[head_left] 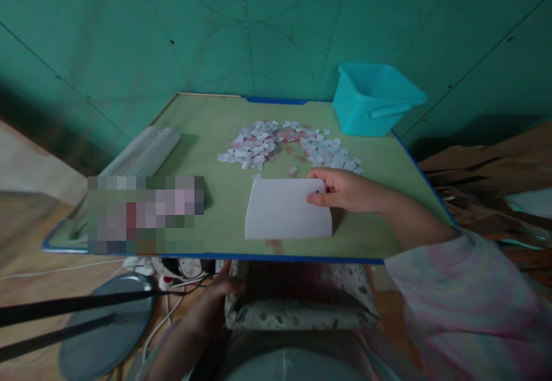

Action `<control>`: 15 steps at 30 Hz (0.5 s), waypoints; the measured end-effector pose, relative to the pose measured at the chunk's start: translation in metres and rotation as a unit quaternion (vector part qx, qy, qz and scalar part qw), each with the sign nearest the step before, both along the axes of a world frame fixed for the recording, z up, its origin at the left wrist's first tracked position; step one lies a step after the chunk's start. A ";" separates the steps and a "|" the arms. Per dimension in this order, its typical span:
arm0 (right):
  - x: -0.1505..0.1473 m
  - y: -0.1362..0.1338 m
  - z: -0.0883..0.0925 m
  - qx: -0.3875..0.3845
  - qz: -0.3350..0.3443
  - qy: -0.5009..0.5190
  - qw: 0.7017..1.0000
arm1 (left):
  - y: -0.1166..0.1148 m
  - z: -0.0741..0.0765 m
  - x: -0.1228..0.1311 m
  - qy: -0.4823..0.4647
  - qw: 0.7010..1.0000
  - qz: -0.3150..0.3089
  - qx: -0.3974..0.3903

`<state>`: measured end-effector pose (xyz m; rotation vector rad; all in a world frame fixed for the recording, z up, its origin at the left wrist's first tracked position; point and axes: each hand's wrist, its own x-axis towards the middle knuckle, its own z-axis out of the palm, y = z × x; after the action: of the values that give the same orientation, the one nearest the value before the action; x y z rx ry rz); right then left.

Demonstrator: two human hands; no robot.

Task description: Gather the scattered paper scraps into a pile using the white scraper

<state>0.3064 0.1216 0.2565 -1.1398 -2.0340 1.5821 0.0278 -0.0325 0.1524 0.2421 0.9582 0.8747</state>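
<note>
My right hand pinches the right edge of a white sheet of paper near the table's front edge. The thumb lies on top of the paper, and the other fingers are partly hidden behind its edge. Below the tabletop, my left hand grips the left rim of an open, spotted-pattern box at my lap. Its thumb shows over the rim, while most of its fingers are in shadow. Behind the paper lies a heap of small white and pink paper scraps, spread in an arch.
A turquoise plastic bin stands at the table's back right corner. On the left lies a long whitish roll or packet, beside a pixelated area. A round grey stool and white cables are below left. Brown cardboard is at right.
</note>
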 end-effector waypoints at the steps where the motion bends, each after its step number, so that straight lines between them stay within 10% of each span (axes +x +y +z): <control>1: 0.000 0.000 0.000 0.002 0.003 0.001 1.000 | 0.000 0.003 0.004 0.022 1.000 0.010 -0.010; 15: -0.002 -0.003 0.002 -0.014 0.049 -0.030 0.998 | -0.002 0.006 0.008 0.003 1.000 0.015 0.003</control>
<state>0.3042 0.1188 0.2583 -1.1258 -2.1419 1.6471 0.0361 -0.0344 0.1587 0.2361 0.9671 0.9038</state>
